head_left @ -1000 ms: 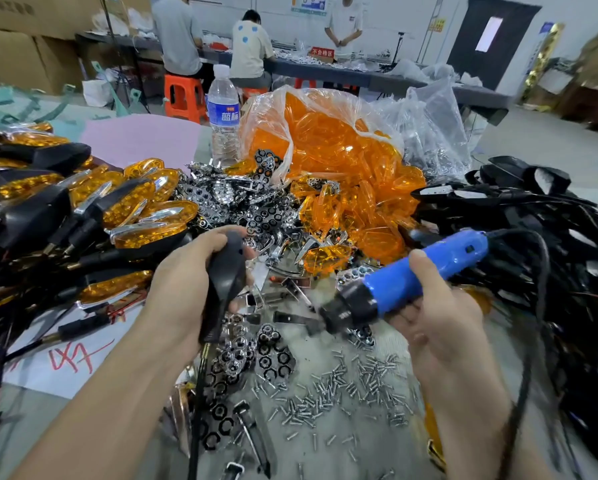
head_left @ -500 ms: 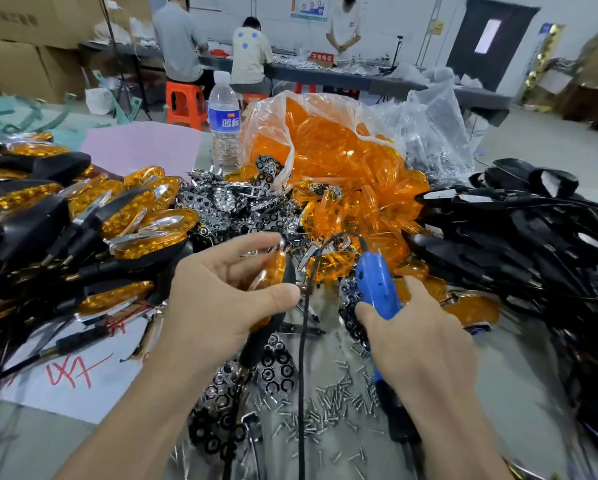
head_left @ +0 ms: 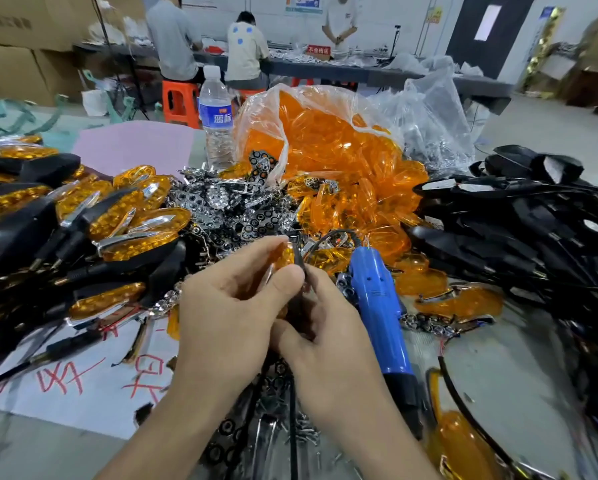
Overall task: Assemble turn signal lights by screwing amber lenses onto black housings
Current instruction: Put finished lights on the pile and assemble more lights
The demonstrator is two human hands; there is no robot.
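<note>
Left hand [head_left: 228, 313] holds turn signal [head_left: 284, 258] — sign [head_left: 319, 50]: 不合格区.

Both bare forearms reach in from the bottom edge and meet at centre. The left hand [head_left: 228, 306] curls round a turn signal light [head_left: 284, 259], thumb across its front, fingers over the top. The right hand [head_left: 325, 344] nestles against the left from below, thumb laid up the light's black edge (its fingers are hidden beneath the left palm).

white wall [head_left: 373, 12] | dark door [head_left: 512, 39] | long dark table [head_left: 411, 79] | orange stool [head_left: 178, 98] | cardboard boxes [head_left: 17, 64] | grey floor [head_left: 550, 129]
</note>
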